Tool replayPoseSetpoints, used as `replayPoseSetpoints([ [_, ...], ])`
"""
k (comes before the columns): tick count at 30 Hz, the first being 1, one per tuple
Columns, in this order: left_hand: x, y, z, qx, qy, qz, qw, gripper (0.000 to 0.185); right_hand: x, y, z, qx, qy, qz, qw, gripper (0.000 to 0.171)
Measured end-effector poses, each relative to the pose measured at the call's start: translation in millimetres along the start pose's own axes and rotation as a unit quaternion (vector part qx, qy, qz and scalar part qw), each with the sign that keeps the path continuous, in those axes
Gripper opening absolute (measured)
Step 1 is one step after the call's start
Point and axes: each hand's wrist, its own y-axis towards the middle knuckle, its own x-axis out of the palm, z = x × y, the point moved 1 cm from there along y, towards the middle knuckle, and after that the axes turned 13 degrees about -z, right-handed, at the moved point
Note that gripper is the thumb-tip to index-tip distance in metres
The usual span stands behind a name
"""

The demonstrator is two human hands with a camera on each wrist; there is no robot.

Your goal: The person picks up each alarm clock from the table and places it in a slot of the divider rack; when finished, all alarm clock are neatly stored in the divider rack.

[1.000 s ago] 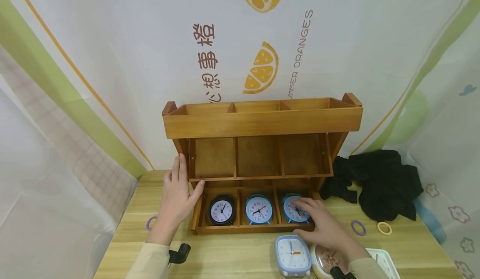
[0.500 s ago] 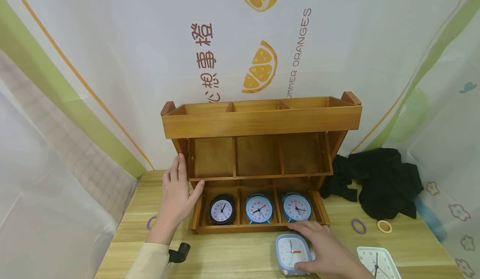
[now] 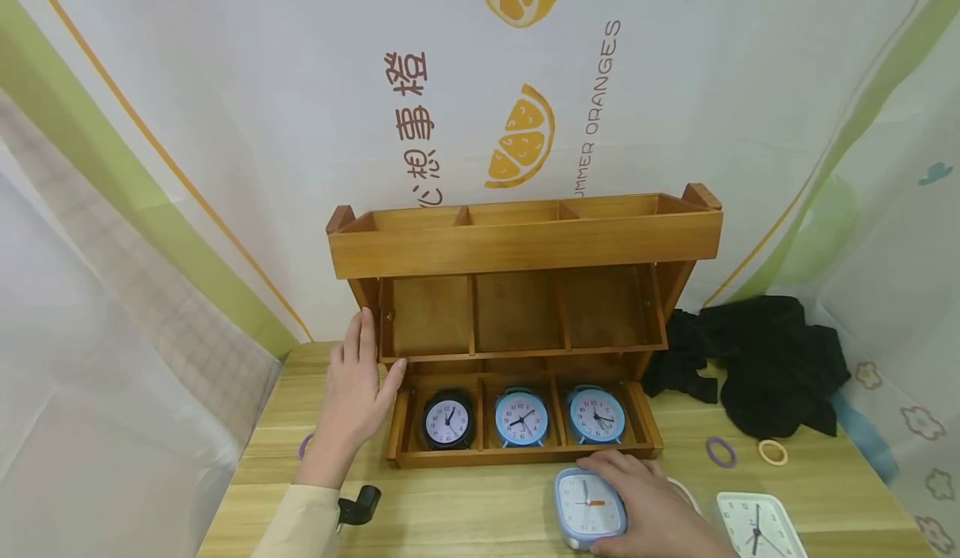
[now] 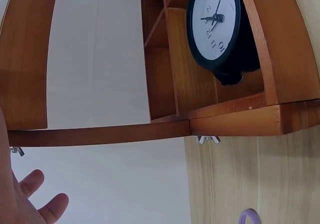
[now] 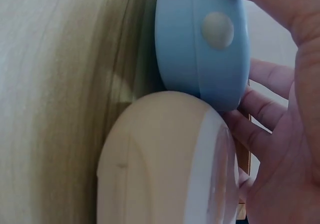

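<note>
Two hands: we have the right hand (image 3: 648, 512) on the blue square clock (image 3: 588, 508) and the left hand (image 3: 352, 396) flat against the left side of the wooden shelf (image 3: 525, 246)
Right fingers: curled round the blue clock's rim, thumb on its near edge, fingertips on the far edge (image 5: 260, 116); a firm hold as we judge it
Clock's place: it lies face up on the table (image 3: 465, 512), just in front of the shelf's bottom tier, touching a cream clock (image 5: 165, 159) on its right
Direction: the shelf lies straight ahead of our right fingers, the empty middle tier above the three round clocks
Left fingers: straight, spread, gripping nothing
Nearer hand: the right, already on the clock
</note>
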Motion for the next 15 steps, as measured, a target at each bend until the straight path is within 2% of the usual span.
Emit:
replayPoseSetpoints([
  [7,0.5,-0.3,-1.3,-0.002,-0.004,-0.005,1.0,0.09,2.4,0.8,1.9,-0.002,-0.023,0.011,1.0,0.095],
  [15,1.1,1.2,0.5,-0.002,-0.004,0.001,1.0,0.09,1.6,2.1,1.2,0.011,-0.007,0.002,1.0,0.096],
])
